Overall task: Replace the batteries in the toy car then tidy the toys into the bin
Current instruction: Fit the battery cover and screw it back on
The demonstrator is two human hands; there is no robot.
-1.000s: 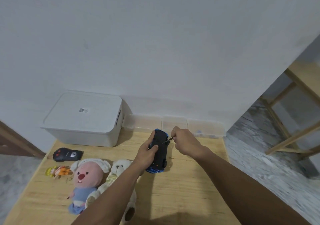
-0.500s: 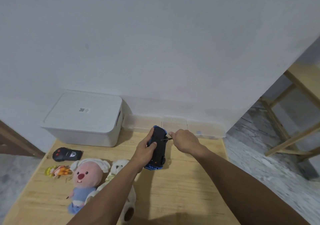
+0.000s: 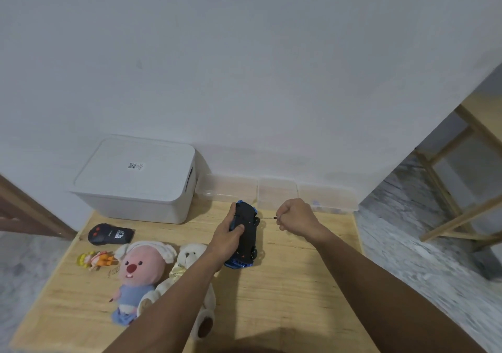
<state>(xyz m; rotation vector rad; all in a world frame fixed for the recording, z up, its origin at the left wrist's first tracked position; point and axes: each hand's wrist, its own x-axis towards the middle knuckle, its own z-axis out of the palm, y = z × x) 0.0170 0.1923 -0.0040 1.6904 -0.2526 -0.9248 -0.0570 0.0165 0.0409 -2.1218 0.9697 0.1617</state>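
A blue toy car [image 3: 245, 237] lies upside down on the wooden table [image 3: 285, 293], black underside up. My left hand [image 3: 227, 234] grips its left side, thumb on the underside. My right hand [image 3: 297, 218] holds a small screwdriver [image 3: 269, 217], its thin tip pointing left and just clear of the car's right edge. A white lidded bin [image 3: 135, 181] stands shut at the back left against the wall. A pink plush [image 3: 140, 274], a white teddy bear [image 3: 190, 263], a small orange figure [image 3: 95, 260] and a black remote [image 3: 110, 234] lie at the left.
Several clear plastic boxes [image 3: 277, 194] line the wall behind the car. The table's right edge drops to a grey floor, where a wooden frame [image 3: 461, 189] stands. A brown door edge [image 3: 27, 217] shows at far left.
My right hand has drawn the screwdriver away from the car's underside toward the right. The car has been laid back down flatter on the table, still in my left hand.
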